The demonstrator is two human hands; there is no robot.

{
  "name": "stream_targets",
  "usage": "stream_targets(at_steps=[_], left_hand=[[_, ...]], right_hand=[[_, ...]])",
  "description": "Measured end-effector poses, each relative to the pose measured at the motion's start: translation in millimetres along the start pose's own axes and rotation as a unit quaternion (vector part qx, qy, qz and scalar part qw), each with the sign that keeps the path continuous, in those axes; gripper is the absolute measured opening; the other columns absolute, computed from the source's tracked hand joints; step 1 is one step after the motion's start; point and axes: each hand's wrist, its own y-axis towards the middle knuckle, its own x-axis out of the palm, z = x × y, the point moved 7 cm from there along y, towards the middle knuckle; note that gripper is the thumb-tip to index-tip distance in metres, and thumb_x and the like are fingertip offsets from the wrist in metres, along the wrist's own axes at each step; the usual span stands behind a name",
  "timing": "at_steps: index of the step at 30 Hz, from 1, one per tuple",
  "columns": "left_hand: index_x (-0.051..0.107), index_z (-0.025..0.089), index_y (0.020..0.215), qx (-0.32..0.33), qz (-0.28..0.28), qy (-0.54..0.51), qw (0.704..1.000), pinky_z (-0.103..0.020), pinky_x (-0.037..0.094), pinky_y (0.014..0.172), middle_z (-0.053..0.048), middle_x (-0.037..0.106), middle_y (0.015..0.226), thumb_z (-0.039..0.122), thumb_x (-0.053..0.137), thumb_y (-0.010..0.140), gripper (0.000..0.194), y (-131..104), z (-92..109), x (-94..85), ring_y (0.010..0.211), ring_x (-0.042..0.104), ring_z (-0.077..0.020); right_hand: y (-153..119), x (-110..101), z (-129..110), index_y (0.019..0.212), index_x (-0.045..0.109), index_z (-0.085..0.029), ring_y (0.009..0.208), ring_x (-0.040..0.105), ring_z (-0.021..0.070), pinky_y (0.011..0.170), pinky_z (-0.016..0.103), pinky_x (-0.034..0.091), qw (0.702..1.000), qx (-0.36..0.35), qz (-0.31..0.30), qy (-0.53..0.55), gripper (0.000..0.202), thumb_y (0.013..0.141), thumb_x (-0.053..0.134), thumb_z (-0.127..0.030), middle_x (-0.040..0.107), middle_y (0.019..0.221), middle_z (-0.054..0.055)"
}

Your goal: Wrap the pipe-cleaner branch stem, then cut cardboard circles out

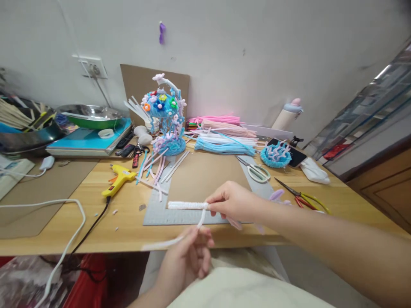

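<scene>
My right hand (231,201) pinches the right end of a short white stem (186,205), a bundle of pipe cleaners lying level above a brown cardboard sheet (205,175). A white pipe cleaner (201,219) hangs from that end, close to my right fingertips. Lower down, my left hand (192,252) grips this strand between thumb and fingers, and its tail trails off left, blurred. Lilac petal-like pieces (276,195) show beside my right wrist, partly hidden by the arm.
A yellow glue gun (121,177) lies left, its cord hanging over the table edge. Scissors (258,173) and red-yellow pliers (303,200) lie right. Behind stand a blue flowered pipe-cleaner lamp shape (167,115), pipe-cleaner bundles (224,145) and a blue dish-shaped piece (276,157).
</scene>
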Motion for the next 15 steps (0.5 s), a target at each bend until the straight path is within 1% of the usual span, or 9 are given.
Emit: stream_targets(at_steps=[2,3,4,6,7,9,12,14,15], left_hand=[[0.070,0.021,0.078,0.090,0.059,0.157,0.982,-0.020,0.041,0.048,-0.004,0.064,0.083,0.042,0.054,0.080,0.027,-22,1,-38.2,0.052,0.055,-0.0086],[0.072,0.022,0.078,0.149,0.089,0.252,0.952,-0.021,0.045,0.057,-0.005,0.065,0.088,0.040,0.055,0.080,0.024,-35,5,-54.5,0.064,0.059,-0.0121],[0.072,0.024,0.084,0.205,0.092,0.332,0.916,-0.023,0.047,0.066,-0.006,0.066,0.090,0.038,0.054,0.081,0.023,-47,10,-65.3,0.079,0.062,-0.0171],[0.071,0.026,0.084,0.274,0.031,0.473,0.837,-0.025,0.048,0.063,-0.005,0.068,0.077,0.029,0.052,0.082,0.019,-67,15,-75.4,0.072,0.064,-0.0178],[0.070,0.026,0.084,0.315,-0.007,0.529,0.788,-0.025,0.048,0.061,-0.004,0.068,0.072,0.023,0.051,0.082,0.018,-78,19,-76.8,0.067,0.064,-0.0174],[0.067,0.025,0.091,0.422,-0.021,0.605,0.675,-0.026,0.049,0.059,-0.004,0.069,0.070,0.013,0.053,0.078,0.022,-99,33,-79.6,0.063,0.063,-0.0168],[0.062,0.024,0.104,0.550,0.120,0.627,0.539,-0.031,0.049,0.067,-0.005,0.067,0.080,0.005,0.056,0.073,0.037,-119,66,-88.0,0.073,0.062,-0.0186],[0.060,0.023,0.105,0.559,0.234,0.624,0.493,-0.038,0.045,0.078,-0.007,0.064,0.089,0.004,0.056,0.072,0.038,-116,85,-94.0,0.084,0.059,-0.0218],[0.060,0.022,0.104,0.538,0.262,0.642,0.478,-0.041,0.042,0.083,-0.009,0.062,0.093,0.005,0.057,0.073,0.036,-108,90,-94.9,0.090,0.057,-0.0237]], right_hand=[[7,18,9,0.064,0.068,-0.014,0.038,0.045,0.0058,0.037,0.015,0.032,0.998,0.035,-0.045,0.003,0.018,0.071,0.053,-0.022,0.051,0.043,-0.004],[11,26,13,0.063,0.068,-0.014,0.039,0.047,0.0060,0.038,0.015,0.034,0.997,0.052,-0.059,0.016,0.017,0.070,0.054,-0.021,0.052,0.045,-0.004],[16,34,17,0.062,0.067,-0.014,0.040,0.048,0.0060,0.038,0.015,0.035,0.995,0.067,-0.071,0.032,0.015,0.068,0.054,-0.020,0.055,0.047,-0.003],[24,45,20,0.059,0.066,-0.014,0.041,0.050,0.0058,0.039,0.015,0.038,0.991,0.089,-0.086,0.059,0.014,0.066,0.055,-0.018,0.059,0.052,-0.002],[27,49,21,0.058,0.065,-0.014,0.041,0.050,0.0056,0.039,0.015,0.038,0.989,0.095,-0.091,0.064,0.013,0.065,0.055,-0.017,0.060,0.052,-0.002],[32,55,19,0.055,0.065,-0.015,0.039,0.050,0.0056,0.038,0.015,0.037,0.988,0.100,-0.097,0.062,0.014,0.065,0.055,-0.017,0.058,0.048,-0.003],[38,63,14,0.055,0.064,-0.015,0.037,0.049,0.0061,0.036,0.015,0.037,0.987,0.108,-0.112,0.046,0.015,0.066,0.055,-0.018,0.057,0.045,-0.002],[43,67,11,0.056,0.065,-0.015,0.037,0.049,0.0063,0.035,0.015,0.037,0.986,0.110,-0.118,0.030,0.016,0.067,0.054,-0.019,0.057,0.047,-0.002],[45,69,10,0.056,0.065,-0.014,0.038,0.049,0.0063,0.035,0.015,0.038,0.987,0.107,-0.121,0.022,0.016,0.067,0.053,-0.019,0.058,0.048,-0.001]])
